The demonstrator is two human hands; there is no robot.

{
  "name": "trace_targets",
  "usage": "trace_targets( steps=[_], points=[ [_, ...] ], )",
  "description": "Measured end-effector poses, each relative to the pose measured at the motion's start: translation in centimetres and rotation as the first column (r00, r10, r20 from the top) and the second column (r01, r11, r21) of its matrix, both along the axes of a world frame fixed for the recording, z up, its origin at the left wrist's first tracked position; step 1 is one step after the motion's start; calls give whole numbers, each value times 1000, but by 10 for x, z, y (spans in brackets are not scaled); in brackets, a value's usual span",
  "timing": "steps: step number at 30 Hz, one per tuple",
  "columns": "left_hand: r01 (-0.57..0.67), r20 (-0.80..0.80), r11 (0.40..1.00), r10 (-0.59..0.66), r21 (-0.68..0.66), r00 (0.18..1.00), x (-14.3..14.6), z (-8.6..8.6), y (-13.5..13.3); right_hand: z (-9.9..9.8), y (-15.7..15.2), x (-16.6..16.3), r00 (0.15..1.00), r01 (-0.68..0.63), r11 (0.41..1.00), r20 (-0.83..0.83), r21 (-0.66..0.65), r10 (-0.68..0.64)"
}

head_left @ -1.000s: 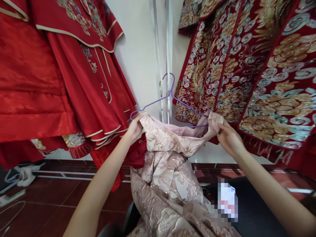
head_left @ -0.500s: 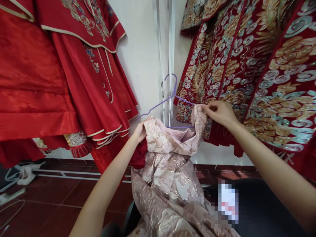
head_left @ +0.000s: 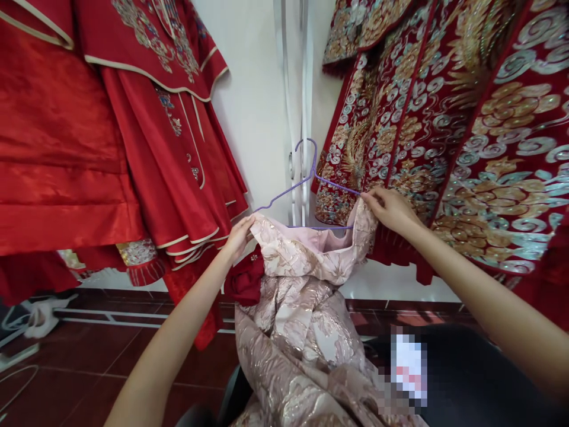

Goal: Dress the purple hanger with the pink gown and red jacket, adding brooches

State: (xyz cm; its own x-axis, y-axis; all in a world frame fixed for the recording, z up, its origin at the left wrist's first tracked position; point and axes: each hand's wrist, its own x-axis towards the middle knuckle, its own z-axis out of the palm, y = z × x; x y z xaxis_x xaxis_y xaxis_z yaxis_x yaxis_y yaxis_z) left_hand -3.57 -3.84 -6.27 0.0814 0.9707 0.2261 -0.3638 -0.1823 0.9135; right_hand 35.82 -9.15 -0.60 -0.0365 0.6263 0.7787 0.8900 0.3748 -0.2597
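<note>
A pale pink and gold brocade dress (head_left: 311, 308) hangs down the middle of the view, its lower part bunched close to me. Inside its neckline sits a purple hanger (head_left: 284, 193), hook pointing up. My left hand (head_left: 240, 237) is closed on the dress's left shoulder by the hanger's end. My right hand (head_left: 391, 209) pinches the right shoulder edge between thumb and fingers, close to the hanger's other end. A dark red cloth flower (head_left: 245, 281) lies against the dress under my left hand.
Red garments (head_left: 146, 130) with cream trim hang at left; red embroidered garments (head_left: 444, 136) hang at right. White metal poles (head_left: 304, 107) stand against the wall behind the hanger. Pale shoes (head_left: 42, 317) are at lower left. A dark surface (head_left: 471, 367) is at lower right.
Both hands have moved apart, spreading the neckline wider. The left hand went left and slightly down. The dress's right shoulder now sits farther out along the hanger's arm.
</note>
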Motion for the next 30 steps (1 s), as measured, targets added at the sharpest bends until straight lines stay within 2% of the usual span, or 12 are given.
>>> trace_targets(
  steps=[4,7,10,16,22,27,30],
  points=[
    [-123,-214,986,145,112,966,-24,-7,-2,-4,6,-3,999,31,1000,23,2,-31],
    [-187,-292,980,200,72,935,-33,-11,3,-8,10,-2,1000,27,999,-1,38,-27],
    [-207,-295,978,199,5,935,-35,-15,12,-11,11,-1,999,46,996,-6,82,-46],
    [-234,-300,972,219,-14,928,-41,-22,14,-13,10,-2,996,91,991,-12,102,-90],
    [-218,-240,975,224,51,944,-45,-22,8,-12,7,-4,995,97,991,-25,96,-95],
    [-193,-283,974,220,118,934,-44,-21,28,-11,8,-2,995,99,993,0,60,-99],
    [-146,-306,977,189,156,933,-37,-9,40,-11,10,-2,994,97,993,35,66,-99]
  ],
)
